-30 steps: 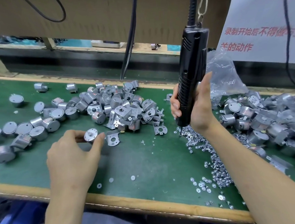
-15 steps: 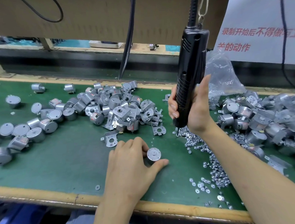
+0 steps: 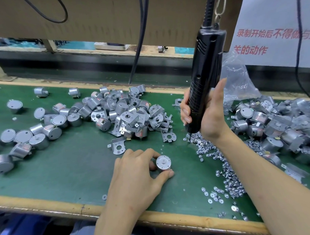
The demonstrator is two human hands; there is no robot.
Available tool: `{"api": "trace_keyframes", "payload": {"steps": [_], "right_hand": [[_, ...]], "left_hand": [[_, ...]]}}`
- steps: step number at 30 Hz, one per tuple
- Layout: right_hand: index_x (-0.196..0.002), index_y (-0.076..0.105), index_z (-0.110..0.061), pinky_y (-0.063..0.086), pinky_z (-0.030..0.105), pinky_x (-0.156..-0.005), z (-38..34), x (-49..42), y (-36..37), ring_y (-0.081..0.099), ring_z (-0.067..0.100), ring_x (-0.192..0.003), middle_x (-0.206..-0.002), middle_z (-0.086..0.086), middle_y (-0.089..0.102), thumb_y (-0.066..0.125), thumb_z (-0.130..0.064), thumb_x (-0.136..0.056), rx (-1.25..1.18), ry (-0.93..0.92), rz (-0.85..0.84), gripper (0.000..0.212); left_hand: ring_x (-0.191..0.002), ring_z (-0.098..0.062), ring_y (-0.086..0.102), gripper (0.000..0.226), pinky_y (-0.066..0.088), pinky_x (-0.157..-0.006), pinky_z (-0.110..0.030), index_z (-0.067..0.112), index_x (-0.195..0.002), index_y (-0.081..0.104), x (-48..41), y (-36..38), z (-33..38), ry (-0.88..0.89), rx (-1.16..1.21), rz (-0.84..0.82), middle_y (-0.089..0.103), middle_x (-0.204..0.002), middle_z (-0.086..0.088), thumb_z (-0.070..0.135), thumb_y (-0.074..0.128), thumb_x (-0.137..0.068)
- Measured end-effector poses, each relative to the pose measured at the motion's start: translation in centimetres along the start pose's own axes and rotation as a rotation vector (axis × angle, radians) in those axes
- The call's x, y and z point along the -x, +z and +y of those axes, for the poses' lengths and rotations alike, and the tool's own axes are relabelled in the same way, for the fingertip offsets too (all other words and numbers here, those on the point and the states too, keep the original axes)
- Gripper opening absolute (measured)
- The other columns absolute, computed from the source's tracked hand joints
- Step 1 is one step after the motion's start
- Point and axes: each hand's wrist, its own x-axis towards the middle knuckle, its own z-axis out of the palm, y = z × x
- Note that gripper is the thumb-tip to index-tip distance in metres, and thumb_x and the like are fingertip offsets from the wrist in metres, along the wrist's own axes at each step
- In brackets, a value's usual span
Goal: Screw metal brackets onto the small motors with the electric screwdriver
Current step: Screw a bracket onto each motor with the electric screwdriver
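Observation:
My left hand (image 3: pixel 135 173) holds a small round silver motor (image 3: pixel 163 163) upright on the green mat, shaft end up, pinched between thumb and fingers. My right hand (image 3: pixel 209 115) grips the black electric screwdriver (image 3: pixel 204 79), which hangs from a cable overhead; its bit tip touches the top of a trail of loose screws (image 3: pixel 224 167). A single metal bracket (image 3: pixel 118 145) lies flat just left of my left hand. Another bracket (image 3: pixel 169 137) lies beyond the motor.
A heap of motors and brackets (image 3: pixel 129 115) fills the middle back of the mat. Loose motors (image 3: pixel 23 139) are scattered at the left. Assembled motors (image 3: pixel 275 126) and a plastic bag (image 3: pixel 238 81) sit at the right. The wooden bench edge (image 3: pixel 65 206) runs along the front.
My left hand carried the motor from the left side of the mat to the middle front and set it down upright. My right hand and the screwdriver barely moved.

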Motion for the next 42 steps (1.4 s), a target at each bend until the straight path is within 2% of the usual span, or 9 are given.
{"api": "trace_keyframes", "payload": {"steps": [12, 24, 28, 30, 32, 35, 37, 39, 42], "right_hand": [[-0.078, 0.053, -0.013, 0.033, 0.029, -0.048, 0.1, 0.3, 0.8, 0.041, 0.014, -0.043, -0.057, -0.001, 0.048, 0.047, -0.094, -0.066, -0.081, 0.017, -0.09, 0.083], [-0.077, 0.05, -0.011, 0.03, 0.031, -0.048, 0.4, 0.4, 1.5, 0.038, 0.015, -0.043, -0.056, 0.0, 0.046, 0.045, -0.096, -0.063, -0.053, 0.036, -0.078, 0.086], [-0.076, 0.05, -0.01, 0.031, 0.032, -0.048, 0.3, 0.4, 1.7, 0.038, 0.017, -0.042, -0.055, 0.002, 0.045, 0.042, -0.098, -0.062, -0.019, 0.028, -0.046, 0.089], [-0.076, 0.05, -0.01, 0.033, 0.032, -0.048, 0.3, 0.4, 1.8, 0.039, 0.018, -0.042, -0.055, 0.002, 0.046, 0.042, -0.099, -0.06, -0.007, 0.029, -0.039, 0.09], [-0.078, 0.051, -0.011, 0.035, 0.032, -0.05, 0.2, 0.4, 1.9, 0.041, 0.018, -0.044, -0.056, 0.002, 0.048, 0.042, -0.099, -0.059, 0.007, 0.03, -0.032, 0.091], [-0.079, 0.051, -0.011, 0.037, 0.032, -0.051, 0.1, 0.4, 2.0, 0.042, 0.018, -0.046, -0.058, 0.002, 0.049, 0.041, -0.097, -0.06, 0.01, 0.012, -0.027, 0.088], [-0.079, 0.051, -0.011, 0.037, 0.032, -0.051, -0.1, 0.4, 2.1, 0.042, 0.017, -0.045, -0.058, 0.001, 0.05, 0.04, -0.096, -0.06, 0.001, 0.007, -0.029, 0.088], [-0.08, 0.051, -0.01, 0.038, 0.03, -0.05, -0.3, 0.4, 2.3, 0.043, 0.016, -0.045, -0.058, 0.001, 0.05, 0.041, -0.096, -0.06, -0.017, 0.005, -0.041, 0.088], [-0.081, 0.053, -0.011, 0.039, 0.029, -0.05, -0.5, 0.6, 2.6, 0.044, 0.017, -0.045, -0.058, 0.001, 0.05, 0.043, -0.096, -0.06, -0.027, 0.004, -0.063, 0.089]], "left_hand": [[-0.084, -0.009, 0.048, 0.035, 0.045, -0.081, -0.038, 0.037, -0.09, 0.063, -0.1, 0.3, -0.2, 0.008, 0.034, 0.013, 0.055, -0.073, 0.019, 0.063, 0.075, -0.07], [-0.084, -0.01, 0.048, 0.035, 0.045, -0.082, -0.038, 0.036, -0.09, 0.062, 0.0, 0.3, -0.2, 0.022, 0.047, 0.027, 0.054, -0.074, 0.018, 0.061, 0.075, -0.071], [-0.083, -0.009, 0.048, 0.041, 0.045, -0.08, -0.037, 0.035, -0.088, 0.06, 0.0, 0.3, -0.1, 0.036, 0.036, 0.017, 0.054, -0.074, 0.018, 0.07, 0.068, -0.069], [-0.083, -0.009, 0.049, 0.048, 0.044, -0.078, -0.033, 0.034, -0.087, 0.059, 0.0, 0.2, -0.2, 0.024, 0.051, 0.047, 0.054, -0.074, 0.018, 0.078, 0.06, -0.068], [-0.087, -0.01, 0.049, 0.046, 0.039, -0.077, -0.024, 0.03, -0.088, 0.059, -0.2, -0.3, -0.8, -0.004, 0.065, 0.164, 0.054, -0.081, 0.017, 0.073, 0.062, -0.073], [-0.097, -0.02, 0.045, 0.033, 0.031, -0.084, -0.021, 0.021, -0.098, 0.062, -1.0, -1.6, -3.0, -0.07, -0.035, 0.336, 0.058, -0.099, 0.006, 0.046, 0.072, -0.079], [-0.105, -0.022, 0.041, 0.032, 0.029, -0.09, -0.023, 0.021, -0.106, 0.063, -1.3, -2.5, -4.8, -0.106, -0.106, 0.296, 0.06, -0.115, 0.006, 0.035, 0.075, -0.079], [-0.109, -0.018, 0.037, 0.032, 0.035, -0.096, -0.032, 0.026, -0.108, 0.064, -1.3, -3.0, -6.0, -0.136, -0.107, 0.181, 0.058, -0.128, 0.015, 0.034, 0.077, -0.08], [-0.11, -0.018, 0.039, 0.027, 0.039, -0.097, -0.041, 0.026, -0.107, 0.066, -1.5, -3.3, -6.6, -0.126, -0.097, 0.105, 0.058, -0.129, 0.02, 0.035, 0.076, -0.083]]}}
